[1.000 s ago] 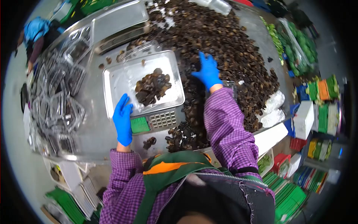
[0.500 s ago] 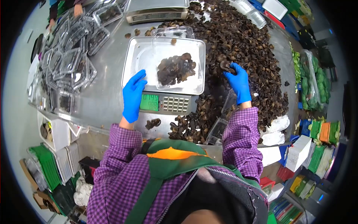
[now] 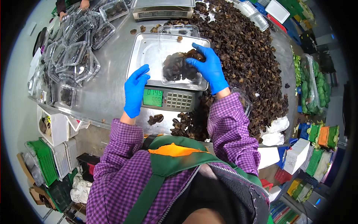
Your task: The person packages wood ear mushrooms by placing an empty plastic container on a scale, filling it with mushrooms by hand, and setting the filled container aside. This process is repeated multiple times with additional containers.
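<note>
My right hand (image 3: pixel 212 69), in a blue glove, is over the right side of a clear plastic tray (image 3: pixel 164 76). Its thumb and fingers are around a brown wood ear mushroom (image 3: pixel 197 56); the rest of its grip is partly hidden. More dark wood ear mushrooms (image 3: pixel 173 67) lie heaped in that tray, on the metal pan (image 3: pixel 140 52) of a digital scale. My left hand (image 3: pixel 135 89), also gloved, rests open and empty at the pan's lower left corner. Beside it is the scale's lit green display (image 3: pixel 153 97).
A large pile of wood ear mushrooms (image 3: pixel 246 59) covers the table's right side. Clear plastic boxes (image 3: pixel 74 54) are stacked at left, where another person's hand (image 3: pixel 85 4) shows. A second scale (image 3: pixel 163 13) stands at the back. Loose mushrooms (image 3: pixel 155 119) lie near the front edge.
My right hand has moved left from the mushroom pile to the tray on the scale, bringing a mushroom. My left hand stays beside the pan. The view has shifted slightly.
</note>
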Demonstrator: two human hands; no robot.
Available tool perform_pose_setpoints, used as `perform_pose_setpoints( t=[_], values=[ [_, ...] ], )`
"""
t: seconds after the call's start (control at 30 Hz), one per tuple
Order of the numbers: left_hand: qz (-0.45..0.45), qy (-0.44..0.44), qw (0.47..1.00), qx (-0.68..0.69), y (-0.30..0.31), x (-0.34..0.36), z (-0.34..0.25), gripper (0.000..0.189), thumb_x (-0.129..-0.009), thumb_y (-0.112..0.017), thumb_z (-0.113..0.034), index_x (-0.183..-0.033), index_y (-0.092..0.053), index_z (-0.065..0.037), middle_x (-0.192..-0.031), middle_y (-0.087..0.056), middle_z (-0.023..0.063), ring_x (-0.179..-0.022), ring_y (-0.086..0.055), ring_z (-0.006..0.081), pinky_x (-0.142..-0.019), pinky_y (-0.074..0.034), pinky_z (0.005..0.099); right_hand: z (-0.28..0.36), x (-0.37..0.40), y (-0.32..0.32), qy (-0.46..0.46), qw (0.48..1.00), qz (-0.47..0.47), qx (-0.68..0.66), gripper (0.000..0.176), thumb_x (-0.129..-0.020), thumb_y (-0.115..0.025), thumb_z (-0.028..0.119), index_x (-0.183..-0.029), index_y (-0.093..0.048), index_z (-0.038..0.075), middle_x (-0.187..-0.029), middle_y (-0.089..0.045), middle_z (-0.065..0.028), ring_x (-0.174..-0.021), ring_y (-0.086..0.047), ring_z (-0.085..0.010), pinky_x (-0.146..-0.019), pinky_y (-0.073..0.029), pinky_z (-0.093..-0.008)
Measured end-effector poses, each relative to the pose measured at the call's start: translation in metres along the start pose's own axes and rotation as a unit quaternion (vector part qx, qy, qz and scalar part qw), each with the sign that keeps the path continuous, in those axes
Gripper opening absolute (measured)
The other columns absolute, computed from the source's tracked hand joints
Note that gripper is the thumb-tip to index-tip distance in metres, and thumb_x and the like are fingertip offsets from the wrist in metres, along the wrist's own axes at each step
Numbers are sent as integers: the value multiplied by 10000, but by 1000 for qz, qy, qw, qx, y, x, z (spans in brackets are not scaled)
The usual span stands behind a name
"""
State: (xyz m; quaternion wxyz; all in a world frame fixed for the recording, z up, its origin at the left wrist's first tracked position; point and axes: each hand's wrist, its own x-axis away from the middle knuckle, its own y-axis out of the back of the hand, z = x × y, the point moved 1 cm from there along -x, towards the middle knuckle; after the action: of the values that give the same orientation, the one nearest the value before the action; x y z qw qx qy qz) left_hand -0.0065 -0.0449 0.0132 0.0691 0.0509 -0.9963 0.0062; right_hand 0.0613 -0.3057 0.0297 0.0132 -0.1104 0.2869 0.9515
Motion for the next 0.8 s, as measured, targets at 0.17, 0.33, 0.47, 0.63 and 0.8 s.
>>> perform_pose_setpoints(
  t=[0.17, 0.33, 0.47, 0.63, 0.8],
  values=[
    [-19, 12, 1000, 21, 8, 1, 3, 359, -917, -553, -121, -1261, -564, -20, -1212, -614, 78, -943, -580, 121, -836, -451, 253, -4, 4, 22, -79, 987, -50, -133, 258, -870, -663, 158, -1084, -666, 12, -1000, -689, -90, -890, -643, -154, -829, -490, -272],
    [-28, 14, 999, 17, 10, 0, 0, 359, -918, -550, -127, -1261, -565, -21, -1206, -615, 67, -937, -575, 117, -828, -447, 248, -24, 47, 47, -245, 928, -83, -267, 283, -961, -538, 280, -1073, -687, 67, -890, -677, 11, -625, -468, -19, -530, -355, -179],
    [-21, 0, 1000, 13, 15, -4, -3, 364, -920, -550, -150, -1264, -564, -31, -1220, -610, 58, -955, -573, 122, -847, -439, 255, -47, 97, 61, -327, 893, -79, -300, 357, -978, -478, 348, -1195, -629, 109, -1008, -650, 3, -685, -481, -44, -575, -367, -189],
    [-8, -5, 1000, 1, 12, -10, -7, 368, -920, -550, -162, -1269, -566, -47, -1240, -604, 53, -979, -577, 133, -870, -437, 269, -78, 142, 69, -334, 853, -89, -391, 425, -959, -516, 281, -1351, -481, 121, -1215, -593, -58, -882, -564, -107, -733, -434, -255],
    [18, -5, 1000, -11, -2, -17, -7, 377, -917, -553, -161, -1276, -560, -46, -1263, -594, 59, -1033, -578, 151, -897, -435, 287, -74, 142, 68, -340, 855, -92, -382, 401, -960, -538, 213, -1344, -487, 109, -1206, -610, -77, -961, -595, -119, -797, -482, -295]
  ],
)
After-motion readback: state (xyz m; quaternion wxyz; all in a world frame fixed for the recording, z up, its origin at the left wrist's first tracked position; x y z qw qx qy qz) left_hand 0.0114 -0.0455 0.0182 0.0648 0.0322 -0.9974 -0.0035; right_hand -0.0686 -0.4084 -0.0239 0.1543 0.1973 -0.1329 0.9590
